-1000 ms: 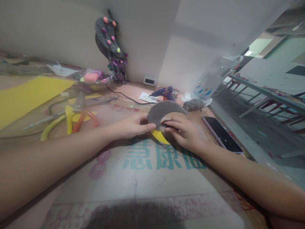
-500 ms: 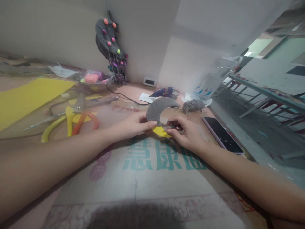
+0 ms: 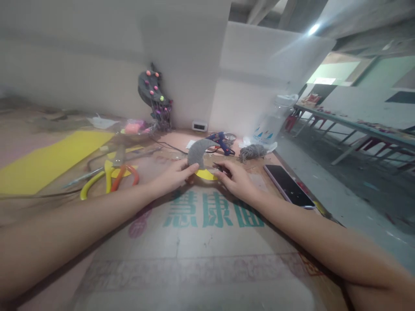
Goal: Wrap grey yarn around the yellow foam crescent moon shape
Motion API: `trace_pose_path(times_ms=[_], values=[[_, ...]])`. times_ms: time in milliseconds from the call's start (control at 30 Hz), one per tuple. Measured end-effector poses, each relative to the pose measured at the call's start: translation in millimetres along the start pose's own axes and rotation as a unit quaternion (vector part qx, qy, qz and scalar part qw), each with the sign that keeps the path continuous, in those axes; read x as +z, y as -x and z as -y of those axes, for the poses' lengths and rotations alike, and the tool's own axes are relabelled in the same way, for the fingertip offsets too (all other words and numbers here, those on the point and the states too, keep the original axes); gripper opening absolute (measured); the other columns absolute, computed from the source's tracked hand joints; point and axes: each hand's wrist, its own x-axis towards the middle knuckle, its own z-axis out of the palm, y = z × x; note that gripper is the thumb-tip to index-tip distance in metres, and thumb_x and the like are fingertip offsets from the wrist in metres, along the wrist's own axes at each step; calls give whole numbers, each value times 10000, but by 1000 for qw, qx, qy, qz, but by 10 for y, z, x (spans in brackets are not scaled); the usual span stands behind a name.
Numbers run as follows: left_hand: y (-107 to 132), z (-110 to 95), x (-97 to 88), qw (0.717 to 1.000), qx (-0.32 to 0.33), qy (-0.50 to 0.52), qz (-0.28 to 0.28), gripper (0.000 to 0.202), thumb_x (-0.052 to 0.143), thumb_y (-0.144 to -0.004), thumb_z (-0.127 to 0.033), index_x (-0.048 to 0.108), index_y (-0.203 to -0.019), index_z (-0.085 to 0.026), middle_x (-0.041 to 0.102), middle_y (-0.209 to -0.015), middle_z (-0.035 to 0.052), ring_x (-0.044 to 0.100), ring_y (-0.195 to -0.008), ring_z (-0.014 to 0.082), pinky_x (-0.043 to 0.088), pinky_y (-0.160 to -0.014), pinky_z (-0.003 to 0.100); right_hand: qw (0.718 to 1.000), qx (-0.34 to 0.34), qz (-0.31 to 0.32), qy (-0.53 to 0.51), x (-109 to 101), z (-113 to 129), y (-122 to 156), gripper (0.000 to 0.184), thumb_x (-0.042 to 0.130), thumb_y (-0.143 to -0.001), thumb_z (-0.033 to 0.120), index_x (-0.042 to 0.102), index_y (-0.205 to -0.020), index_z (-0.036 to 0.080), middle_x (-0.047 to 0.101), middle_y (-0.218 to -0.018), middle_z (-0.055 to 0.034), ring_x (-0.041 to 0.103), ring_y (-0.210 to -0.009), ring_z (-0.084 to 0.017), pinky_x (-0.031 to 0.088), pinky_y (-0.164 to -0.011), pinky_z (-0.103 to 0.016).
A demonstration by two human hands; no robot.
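Between my hands is a crescent (image 3: pixel 197 154), its upper part wrapped in grey yarn, with bare yellow card along its lower end. My left hand (image 3: pixel 177 176) grips it at the lower left, thumb on top. At the yellow end my right hand (image 3: pixel 236 179) is closed, fingers pinched round what looks like a small dark bundle of grey yarn; part of it is hidden by the fingers. Behind lie a blue glue gun (image 3: pixel 222 142) and a ball of grey yarn (image 3: pixel 253 152).
Scissors with yellow handles (image 3: pixel 94 181), orange handles (image 3: pixel 121 177) and a yellow sheet (image 3: pixel 61 160) lie left. A phone (image 3: pixel 289 185) rests at the right edge. Against the wall stand a decorated grey crescent (image 3: pixel 149 88), a small display (image 3: pixel 199 126) and a plastic jug (image 3: pixel 270 123).
The view has tilted up and shifted, so the scene sits lower and more wall shows. Both hands still hold the crescent, which has turned slightly.
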Motion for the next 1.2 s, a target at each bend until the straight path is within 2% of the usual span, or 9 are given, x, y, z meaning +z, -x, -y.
trace_pose_path(times_ms=[167,333,433,567,700,800,1033,1133,1200], values=[[-9,32,7,1000,10,0,29,384,522,-902,-511,537,-751,-157,553,-646,-5,470,-510,91,343,-446,198,999,-11,25,18,4,21,26,212,615,-850,227,694,-1036,162,728,-874,-64,620,-718,-167,434,-649,-265],[-9,24,20,1000,18,10,14,327,555,-887,-481,532,-823,-161,559,-675,-12,495,-542,99,374,-481,204,998,-29,35,50,4,5,42,214,564,-759,79,688,-909,167,707,-810,-38,587,-690,-155,398,-624,-242],[-7,7,12,999,26,12,-15,317,551,-889,-468,554,-862,-152,560,-700,-11,528,-612,111,415,-557,214,998,-36,27,51,-11,12,44,190,542,-745,83,664,-865,167,680,-769,-28,561,-652,-149,382,-602,-240],[-6,5,-8,999,11,-23,-36,351,551,-887,-489,583,-932,-143,564,-686,-13,519,-599,123,395,-535,226,995,-76,35,46,-45,58,60,135,575,-745,130,648,-854,167,666,-746,-31,541,-630,-149,379,-596,-246],[-21,7,-17,999,38,-8,-31,374,613,-858,-451,614,-1081,-150,660,-857,31,587,-721,147,453,-606,235,990,-121,37,57,-72,91,81,86,592,-794,176,643,-864,168,649,-715,-26,516,-604,-139,362,-585,-246],[-36,10,-20,999,38,23,-10,356,657,-829,-415,638,-1073,-156,706,-1024,68,629,-875,179,497,-723,260,989,-136,29,57,-75,90,89,85,579,-797,161,632,-863,174,636,-696,-14,503,-578,-129,355,-573,-241],[-47,35,-27,1000,-4,20,1,400,676,-778,-503,688,-969,-152,743,-1008,73,673,-901,226,532,-800,335,985,-158,31,58,-71,83,86,92,568,-795,130,623,-856,172,631,-691,-12,518,-586,-128,355,-570,-234],[-32,-5,-26,1000,2,23,-8,368,697,-768,-467,690,-962,-154,744,-1003,74,675,-876,210,537,-761,300,985,-158,35,62,-71,90,82,82,562,-809,144,619,-853,182,633,-690,-13,528,-592,-131,360,-576,-235],[-17,-37,-26,1000,-23,16,-8,380,694,-768,-488,691,-955,-157,741,-944,72,669,-790,191,534,-656,268,985,-159,37,64,-69,97,78,84,560,-808,146,618,-852,188,636,-690,-13,530,-594,-132,362,-576,-235]])
